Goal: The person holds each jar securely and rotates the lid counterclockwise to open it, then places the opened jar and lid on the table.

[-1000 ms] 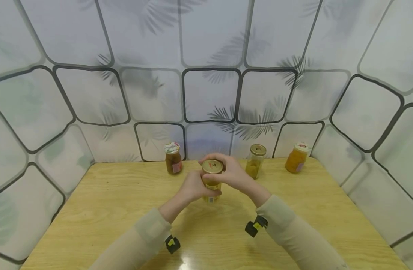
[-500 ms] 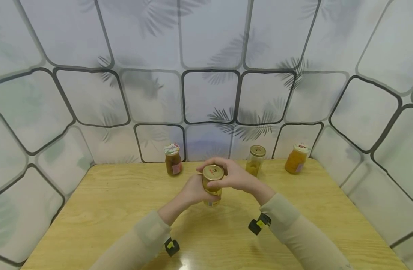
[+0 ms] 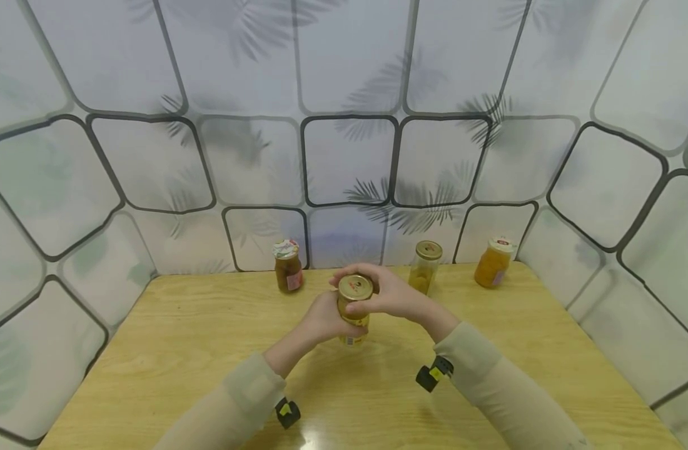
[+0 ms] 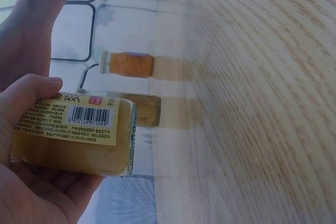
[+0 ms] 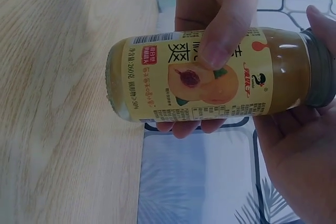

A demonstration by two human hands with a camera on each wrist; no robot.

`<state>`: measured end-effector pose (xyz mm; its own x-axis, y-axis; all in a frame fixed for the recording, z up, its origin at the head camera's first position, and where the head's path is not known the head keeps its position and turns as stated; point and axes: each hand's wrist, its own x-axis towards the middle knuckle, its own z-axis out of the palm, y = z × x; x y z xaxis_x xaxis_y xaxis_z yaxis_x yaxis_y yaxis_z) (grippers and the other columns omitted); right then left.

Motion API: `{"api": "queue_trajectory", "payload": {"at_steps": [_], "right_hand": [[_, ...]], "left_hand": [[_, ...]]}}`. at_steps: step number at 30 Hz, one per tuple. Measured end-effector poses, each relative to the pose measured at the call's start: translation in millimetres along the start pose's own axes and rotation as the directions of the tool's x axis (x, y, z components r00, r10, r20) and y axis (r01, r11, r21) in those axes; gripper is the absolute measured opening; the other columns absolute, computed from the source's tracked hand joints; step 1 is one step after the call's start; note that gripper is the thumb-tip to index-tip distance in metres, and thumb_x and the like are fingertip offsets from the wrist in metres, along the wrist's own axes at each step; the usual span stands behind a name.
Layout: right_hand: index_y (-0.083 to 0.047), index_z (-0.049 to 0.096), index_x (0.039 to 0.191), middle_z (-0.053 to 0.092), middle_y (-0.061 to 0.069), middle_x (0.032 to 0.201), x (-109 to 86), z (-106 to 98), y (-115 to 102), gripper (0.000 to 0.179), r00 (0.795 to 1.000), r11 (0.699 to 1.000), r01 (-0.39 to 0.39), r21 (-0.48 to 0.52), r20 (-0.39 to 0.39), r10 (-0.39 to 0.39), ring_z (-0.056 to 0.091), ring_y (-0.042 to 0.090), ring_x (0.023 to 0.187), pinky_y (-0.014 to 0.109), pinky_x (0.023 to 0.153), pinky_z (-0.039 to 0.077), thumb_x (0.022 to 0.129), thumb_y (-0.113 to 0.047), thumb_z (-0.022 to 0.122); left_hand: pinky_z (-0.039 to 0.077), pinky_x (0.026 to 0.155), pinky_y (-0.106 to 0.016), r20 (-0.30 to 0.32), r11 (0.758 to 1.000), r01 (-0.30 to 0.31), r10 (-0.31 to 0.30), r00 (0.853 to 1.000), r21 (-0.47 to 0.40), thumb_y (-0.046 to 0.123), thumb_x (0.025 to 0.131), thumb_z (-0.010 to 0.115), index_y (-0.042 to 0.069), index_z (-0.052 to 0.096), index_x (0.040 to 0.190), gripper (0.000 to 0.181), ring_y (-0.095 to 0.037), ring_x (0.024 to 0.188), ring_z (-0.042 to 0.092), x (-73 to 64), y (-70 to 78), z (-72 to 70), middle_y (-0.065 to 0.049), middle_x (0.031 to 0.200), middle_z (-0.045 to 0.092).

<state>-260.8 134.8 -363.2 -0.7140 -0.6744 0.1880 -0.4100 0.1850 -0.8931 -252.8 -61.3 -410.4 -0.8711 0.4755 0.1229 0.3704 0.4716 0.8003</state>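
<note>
A glass peach jar (image 5: 226,85) with a yellow label and gold lid (image 3: 355,286) is held upright over the middle of the table. My left hand (image 3: 323,319) wraps the jar's body, its thumb lying across the label in the right wrist view. Fingers and thumb of my right hand (image 3: 393,292) curl around the top at the lid. In the left wrist view, the barcode side of the peach jar (image 4: 79,124) shows, and its base stands a little away from the tabletop. The palm side of the right hand is hidden in the head view.
Along the back of the wooden table (image 3: 197,350) stand a dark brown jar (image 3: 288,273) with a patterned lid, a pale gold-lidded jar (image 3: 424,270) partly behind the right hand, and an orange jar (image 3: 493,267) with a white lid. A patterned wall covering (image 3: 349,159) rises behind.
Over the first half second, the peach jar and both hands shift slightly nearer, and the right wrist swings a little to the right. Since then, hardly anything has moved.
</note>
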Motion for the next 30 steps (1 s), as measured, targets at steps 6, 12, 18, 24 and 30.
{"api": "queue_trajectory", "payload": {"at_steps": [6,12,18,24,30], "right_hand": [[-0.01,0.058,0.15,0.061,0.019,0.149,-2.6,-0.6,1.0,0.064,0.999,0.999,-0.019,0.028,-0.044,0.02,0.063,0.021,0.131,0.042,0.108,0.053,0.093,-0.016,0.084],[-0.009,0.061,0.146,0.061,0.024,0.148,-5.4,-0.3,1.0,0.061,0.997,0.999,-0.01,0.031,-0.08,0.012,0.066,0.018,0.126,0.04,0.106,0.055,0.092,-0.018,0.086],[-0.009,0.061,0.146,0.061,0.019,0.149,-6.2,-2.6,1.1,0.059,0.998,0.999,0.002,0.032,-0.069,0.001,0.065,0.02,0.129,0.041,0.108,0.054,0.093,-0.018,0.084],[-0.011,0.061,0.147,0.062,0.015,0.15,-5.6,-3.8,1.2,0.058,0.998,0.999,0.005,0.042,-0.057,-0.002,0.065,0.019,0.13,0.039,0.108,0.054,0.094,-0.019,0.083],[-0.007,0.058,0.149,0.056,0.025,0.152,-4.7,-4.7,-0.1,0.057,0.999,0.996,0.016,0.09,-0.05,-0.011,0.065,0.011,0.126,0.033,0.106,0.056,0.096,-0.014,0.08]], "left_hand": [[0.061,0.081,-0.032,-0.009,1.0,0.022,-0.022,1.0,-0.016,0.013,0.076,0.093,0.0,0.072,0.117,0.048,-0.02,0.089,0.075,0.5,-1.5,-0.1,-0.014,0.105,0.079],[0.061,0.081,-0.032,-0.009,0.998,0.058,-0.058,0.998,-0.025,0.013,0.076,0.094,0.0,0.072,0.116,0.047,-0.019,0.088,0.075,0.5,-2.2,1.3,-0.013,0.104,0.079],[0.061,0.083,-0.033,0.0,0.997,0.065,-0.065,0.998,-0.043,0.013,0.076,0.094,0.0,0.072,0.118,0.049,-0.019,0.091,0.075,1.0,-2.0,1.0,-0.013,0.107,0.079],[0.062,0.084,-0.035,0.013,0.997,0.062,-0.062,0.998,-0.042,0.011,0.076,0.094,-0.001,0.071,0.119,0.05,-0.022,0.093,0.075,-0.3,-1.6,0.3,-0.014,0.108,0.079],[0.061,0.085,-0.035,0.012,0.996,0.068,-0.067,0.998,-0.062,0.011,0.076,0.093,-0.001,0.071,0.118,0.049,-0.02,0.092,0.074,-2.0,-2.1,0.8,-0.013,0.107,0.078]]}}
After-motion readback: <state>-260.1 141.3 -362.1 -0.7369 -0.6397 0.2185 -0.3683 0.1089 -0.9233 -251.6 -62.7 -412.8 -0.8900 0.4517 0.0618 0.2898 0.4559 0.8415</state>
